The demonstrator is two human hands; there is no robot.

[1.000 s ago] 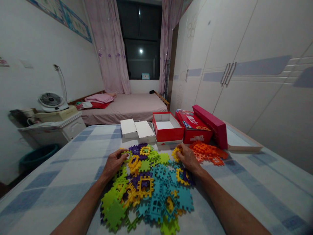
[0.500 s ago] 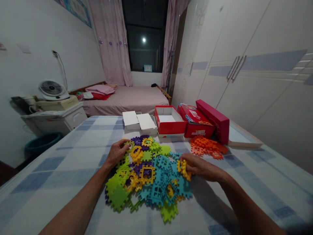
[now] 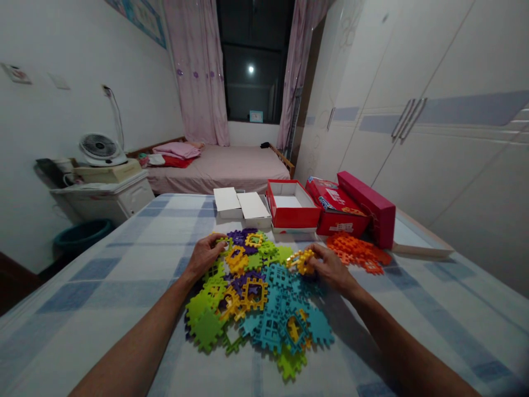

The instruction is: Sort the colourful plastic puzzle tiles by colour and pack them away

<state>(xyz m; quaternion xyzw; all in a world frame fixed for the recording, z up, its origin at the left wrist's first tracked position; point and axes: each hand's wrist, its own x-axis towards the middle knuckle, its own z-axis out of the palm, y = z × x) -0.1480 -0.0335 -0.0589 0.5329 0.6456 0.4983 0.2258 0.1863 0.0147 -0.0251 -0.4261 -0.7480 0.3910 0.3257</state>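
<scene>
A mixed heap of flat, notched plastic building pieces lies in front of me. Green pieces (image 3: 208, 329) are on its left, blue pieces (image 3: 270, 325) on its right, with purple pieces (image 3: 237, 237) and yellow ones (image 3: 254, 295) among them. My left hand (image 3: 205, 255) rests at the heap's far left edge, thumb and fingers closed on a small green piece (image 3: 225, 241). Over the right part of the heap, my right hand (image 3: 332, 268) grips several yellow building pieces (image 3: 301, 261); its fingertips partly cover them.
To the right sits a separate pile of orange pieces (image 3: 355, 252). Behind the heaps stand white boxes (image 3: 253, 207), an open red box (image 3: 295, 216), a printed red box (image 3: 341, 220) and a long crimson box (image 3: 372, 212). A checked cloth (image 3: 107, 286) covers the surface.
My right hand has moved away from me and slightly inward over the heap, carrying the yellow pieces. The left hand keeps its place. The whole view has shifted slightly.
</scene>
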